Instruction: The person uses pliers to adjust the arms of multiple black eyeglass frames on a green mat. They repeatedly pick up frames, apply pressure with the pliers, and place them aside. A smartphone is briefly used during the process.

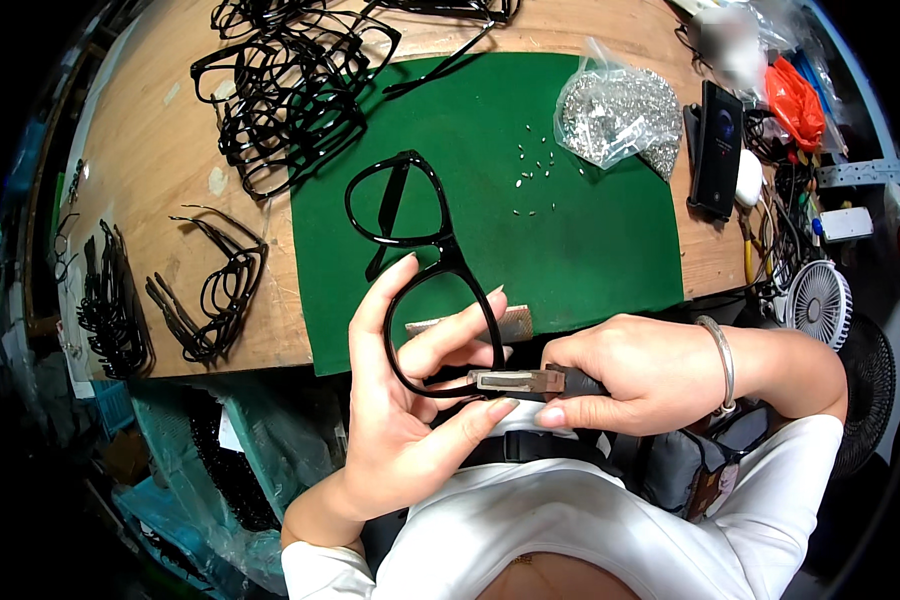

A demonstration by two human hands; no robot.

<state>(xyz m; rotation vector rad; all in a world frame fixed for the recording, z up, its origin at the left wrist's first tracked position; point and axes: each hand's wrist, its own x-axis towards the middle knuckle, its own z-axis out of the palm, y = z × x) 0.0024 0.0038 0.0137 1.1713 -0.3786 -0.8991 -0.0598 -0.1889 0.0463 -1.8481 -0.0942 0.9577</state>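
Note:
A black eyeglass frame [449, 250] is held up over the near edge of the green mat [610, 260], with its front running from upper left down toward me. My left hand [410, 400] grips its nearer rim, the fingers reaching through and around it. In my right hand [640, 375] is a pair of pliers [517, 381], whose handles are mostly covered by my fingers. The flat metal jaws lie against the end corner of the nearer rim. What sits between the jaws cannot be made out. One temple arm [394, 198] shows behind the far rim.
A heap of black frames [290, 110] lies at the back left. Folded frames [210, 290] and a tight row of frames [110, 300] stand at left. Small metal pieces lie loose beside a plastic bag [610, 115] of them. A phone [718, 150] and small fan [818, 305] are at right.

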